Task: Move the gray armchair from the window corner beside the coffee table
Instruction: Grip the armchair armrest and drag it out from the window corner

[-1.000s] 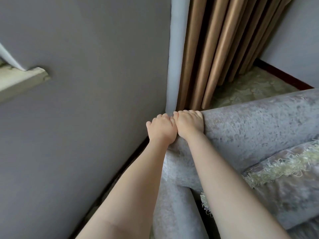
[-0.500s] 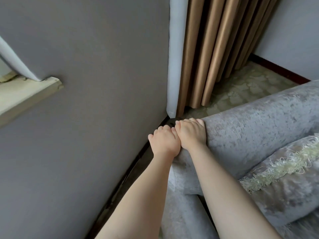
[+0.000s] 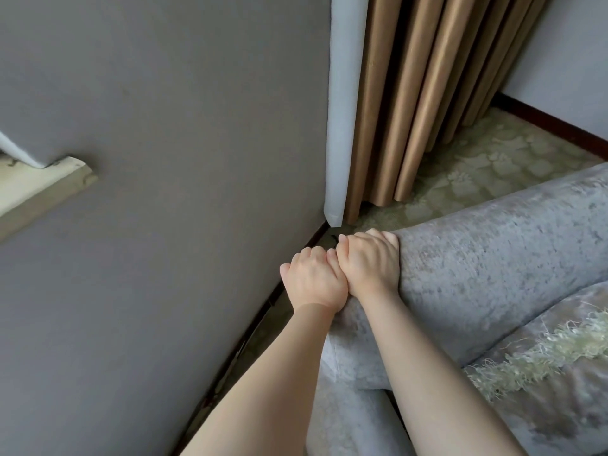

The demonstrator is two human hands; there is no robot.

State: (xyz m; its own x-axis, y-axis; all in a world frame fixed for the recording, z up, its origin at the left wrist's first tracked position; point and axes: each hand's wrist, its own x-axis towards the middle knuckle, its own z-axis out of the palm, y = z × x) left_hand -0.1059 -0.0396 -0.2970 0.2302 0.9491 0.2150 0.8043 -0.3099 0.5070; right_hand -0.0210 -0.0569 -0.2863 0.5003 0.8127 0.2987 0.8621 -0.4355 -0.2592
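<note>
Armchair (image 3: 493, 258) stands near the curtain (image 3: 427, 93), its padded top edge running rightward from the curtain's foot. Both hands grip that edge's end nearest the curtain, fingers curled over: left hand (image 3: 312, 281) at the corner, right hand (image 3: 368, 261) touching it.

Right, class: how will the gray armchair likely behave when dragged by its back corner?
Probably heavy: the left hand and right hand both grip one corner of the gray armchair. Its plush fabric should resist slipping. On the patterned carpet it will likely drag stiffly, and the fringed cushion may shift.
</note>
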